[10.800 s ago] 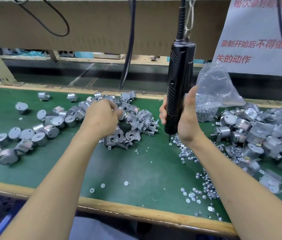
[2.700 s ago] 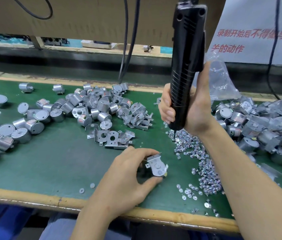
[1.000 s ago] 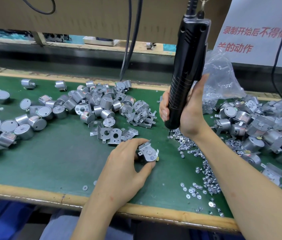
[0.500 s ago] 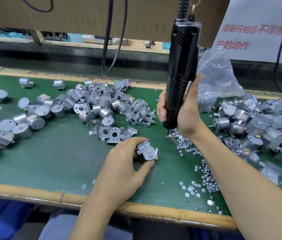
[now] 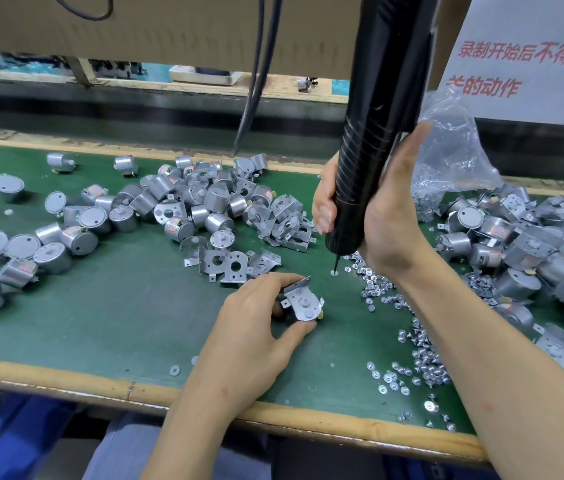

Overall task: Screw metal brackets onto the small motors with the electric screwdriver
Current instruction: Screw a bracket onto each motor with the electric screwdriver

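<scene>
Pinching a motor [image 5: 282, 311] with its bracket [image 5: 303, 303] on the worktop [image 5: 118, 306], left hand [image 5: 253, 327] fingers [image 5: 296, 330] are curling round it; right hand [image 5: 388, 216] is gripping the electric screwdriver [image 5: 374, 133], bit touching a screw [image 5: 334, 272].

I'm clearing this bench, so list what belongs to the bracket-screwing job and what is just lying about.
Job: electric screwdriver in the right hand; bracketed motor in the left hand; loose screws; spare brackets; bare motors.
Lying about: red-lettered sign; hanging cables; lone motor on the far ledge.
</scene>
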### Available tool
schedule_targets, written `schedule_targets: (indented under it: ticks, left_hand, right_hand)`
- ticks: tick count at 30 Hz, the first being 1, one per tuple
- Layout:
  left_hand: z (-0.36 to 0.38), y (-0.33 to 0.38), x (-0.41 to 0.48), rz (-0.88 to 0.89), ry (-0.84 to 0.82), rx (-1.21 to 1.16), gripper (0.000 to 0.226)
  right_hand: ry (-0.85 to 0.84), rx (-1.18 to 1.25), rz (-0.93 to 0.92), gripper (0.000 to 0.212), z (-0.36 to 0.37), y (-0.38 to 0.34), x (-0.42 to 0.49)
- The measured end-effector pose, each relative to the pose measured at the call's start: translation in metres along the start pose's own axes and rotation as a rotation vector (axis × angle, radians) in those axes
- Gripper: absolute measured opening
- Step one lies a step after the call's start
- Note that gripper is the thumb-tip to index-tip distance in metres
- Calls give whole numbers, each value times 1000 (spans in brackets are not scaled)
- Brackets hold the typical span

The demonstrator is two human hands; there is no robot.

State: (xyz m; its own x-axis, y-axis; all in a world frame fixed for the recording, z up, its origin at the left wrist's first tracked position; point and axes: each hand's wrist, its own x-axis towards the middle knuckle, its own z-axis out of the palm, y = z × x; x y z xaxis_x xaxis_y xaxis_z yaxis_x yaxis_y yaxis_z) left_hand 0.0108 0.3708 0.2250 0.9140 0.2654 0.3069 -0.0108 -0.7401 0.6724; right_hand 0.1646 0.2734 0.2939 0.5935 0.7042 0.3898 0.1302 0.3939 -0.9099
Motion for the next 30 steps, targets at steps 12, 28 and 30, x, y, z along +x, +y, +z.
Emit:
schedule_targets:
  ticks: [12, 28, 30]
  left_hand:
    - [0, 0, 0, 6, 2, 34, 44]
    - [1, 0, 1, 25, -46, 65, 43]
    - [1, 0, 1, 25, -50, 65, 43]
  right_hand:
    - [-39, 140, 26, 82, 32, 2, -10]
    - [8, 135, 26, 79, 35, 4, -10]
    - [11, 136, 22, 79, 34, 4, -10]
